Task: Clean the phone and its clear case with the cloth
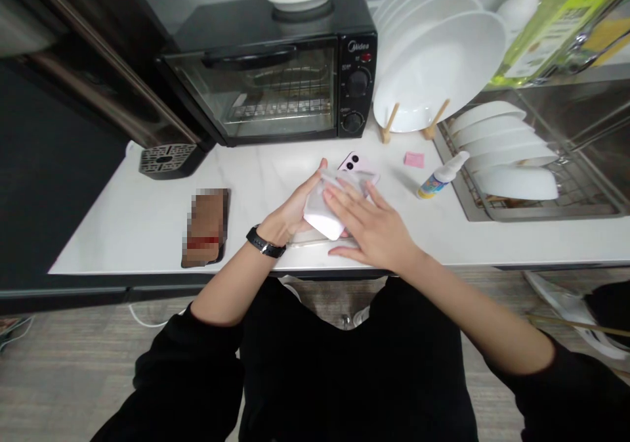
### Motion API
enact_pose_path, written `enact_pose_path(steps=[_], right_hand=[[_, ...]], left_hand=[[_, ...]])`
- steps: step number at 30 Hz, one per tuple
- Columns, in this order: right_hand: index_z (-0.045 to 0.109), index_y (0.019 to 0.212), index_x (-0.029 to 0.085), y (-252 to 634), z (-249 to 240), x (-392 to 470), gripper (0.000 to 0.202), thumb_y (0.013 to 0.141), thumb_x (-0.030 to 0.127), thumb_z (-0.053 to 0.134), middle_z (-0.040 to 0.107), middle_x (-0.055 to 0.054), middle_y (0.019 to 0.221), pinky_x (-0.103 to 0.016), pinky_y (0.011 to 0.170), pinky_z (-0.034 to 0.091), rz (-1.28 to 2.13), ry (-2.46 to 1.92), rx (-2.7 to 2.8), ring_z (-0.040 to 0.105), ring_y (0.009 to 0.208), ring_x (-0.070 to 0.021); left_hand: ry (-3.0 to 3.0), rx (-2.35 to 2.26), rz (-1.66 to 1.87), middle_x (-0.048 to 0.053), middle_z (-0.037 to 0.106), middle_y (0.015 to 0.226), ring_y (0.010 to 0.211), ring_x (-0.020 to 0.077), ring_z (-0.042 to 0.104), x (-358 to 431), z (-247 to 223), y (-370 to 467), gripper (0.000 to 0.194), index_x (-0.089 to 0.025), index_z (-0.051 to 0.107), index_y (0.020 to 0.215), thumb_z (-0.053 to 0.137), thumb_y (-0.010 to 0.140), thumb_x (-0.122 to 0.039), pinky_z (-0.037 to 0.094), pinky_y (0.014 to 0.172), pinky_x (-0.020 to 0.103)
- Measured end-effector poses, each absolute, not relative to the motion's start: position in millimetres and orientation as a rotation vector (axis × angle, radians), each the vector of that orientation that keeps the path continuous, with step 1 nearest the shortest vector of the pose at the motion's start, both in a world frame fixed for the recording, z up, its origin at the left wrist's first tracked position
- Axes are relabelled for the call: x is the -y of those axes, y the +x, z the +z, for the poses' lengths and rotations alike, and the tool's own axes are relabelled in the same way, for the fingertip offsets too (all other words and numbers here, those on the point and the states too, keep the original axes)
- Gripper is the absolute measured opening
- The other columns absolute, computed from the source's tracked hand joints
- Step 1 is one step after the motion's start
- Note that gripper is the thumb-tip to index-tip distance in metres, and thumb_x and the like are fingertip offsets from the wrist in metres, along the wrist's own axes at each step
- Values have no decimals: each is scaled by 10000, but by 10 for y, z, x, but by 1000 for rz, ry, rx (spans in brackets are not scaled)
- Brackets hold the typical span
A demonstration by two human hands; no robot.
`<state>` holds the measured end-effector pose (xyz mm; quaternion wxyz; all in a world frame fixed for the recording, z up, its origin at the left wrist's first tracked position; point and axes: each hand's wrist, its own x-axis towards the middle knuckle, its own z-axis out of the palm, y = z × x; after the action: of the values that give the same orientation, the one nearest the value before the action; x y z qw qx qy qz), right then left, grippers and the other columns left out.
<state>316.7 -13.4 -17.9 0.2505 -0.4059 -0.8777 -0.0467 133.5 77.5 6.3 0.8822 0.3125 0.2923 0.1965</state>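
Note:
My left hand (291,213), with a black watch on its wrist, is wrapped round a soft white packet (322,222) that looks like tissues in thin plastic. My right hand (377,228) lies over the packet with its fingers stretched out, covering much of its top. Just behind the packet lies a pale phone (363,164), back up with two camera lenses showing and partly hidden by my hands. A clear flat thing (312,243), perhaps a phone case, lies beneath my hands near the counter's front edge.
A dark phone (207,227) with a blurred screen lies left on the white counter (123,232). Right of my hands are a pink packet (414,159) and a small spray bottle (443,175). Behind stand a toaster oven (266,87) and racked plates (438,67); bowls (516,180) sit in the sink (556,217).

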Motion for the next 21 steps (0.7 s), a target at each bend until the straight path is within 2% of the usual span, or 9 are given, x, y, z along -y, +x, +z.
enact_pose_path(steps=[2,4,7,9,12,15,19,21], right_hand=[[156,1814,127,3232,-142,48,1037,1070,807,400,331,-212,1833,-708,1401,211,-136,-1232,2304,371,1706,-403],[160,1813,114,3210,-124,33,1101,1036,863,382,306,-225,1838,-720,1391,230,-102,-1249,2291,375,1700,-425],[188,1802,72,3060,-148,153,1198,985,926,382,346,-230,1821,-649,1402,277,-52,-1078,2403,356,1715,-391],[199,1803,90,3020,-175,223,1185,983,925,385,394,-210,1807,-627,1415,261,-54,-1010,2455,355,1718,-364],[165,1818,153,3123,-192,200,1118,1011,895,384,386,-194,1813,-689,1410,210,-95,-1153,2384,371,1708,-389],[143,1818,130,3193,-184,181,1110,1029,875,378,334,-231,1826,-752,1378,219,-131,-1284,2294,385,1689,-450],[164,1806,79,3108,-164,327,1199,985,923,386,427,-236,1784,-644,1388,309,-90,-1060,2442,406,1690,-390],[181,1805,87,3146,-150,330,1171,997,909,388,475,-223,1763,-632,1396,298,-109,-1044,2458,422,1684,-374]], left_hand=[[669,-623,441,103,854,917,747,253,805,-772,75,1351,714,-184,797,1240,381,1098,-746,650,700,354],[662,-661,482,97,860,942,813,272,822,-769,101,1380,692,-206,789,1304,370,1107,-720,662,753,374],[591,-762,508,119,863,966,989,306,840,-774,170,1410,733,-174,769,1373,322,1119,-696,669,903,402],[555,-818,508,124,863,974,1049,319,839,-775,217,1408,748,-170,759,1390,295,1124,-693,665,959,427],[564,-802,534,113,866,999,1058,336,841,-758,254,1386,689,-200,757,1385,341,1122,-681,672,951,465],[580,-767,510,127,865,1003,1045,347,841,-732,264,1378,682,-184,778,1343,385,1109,-690,682,916,457],[547,-768,592,112,869,1038,1105,320,832,-736,271,1397,627,-191,782,1360,366,1135,-603,674,949,411],[524,-743,616,101,870,1052,1116,324,828,-746,254,1406,586,-197,768,1387,389,1135,-567,668,968,431]])
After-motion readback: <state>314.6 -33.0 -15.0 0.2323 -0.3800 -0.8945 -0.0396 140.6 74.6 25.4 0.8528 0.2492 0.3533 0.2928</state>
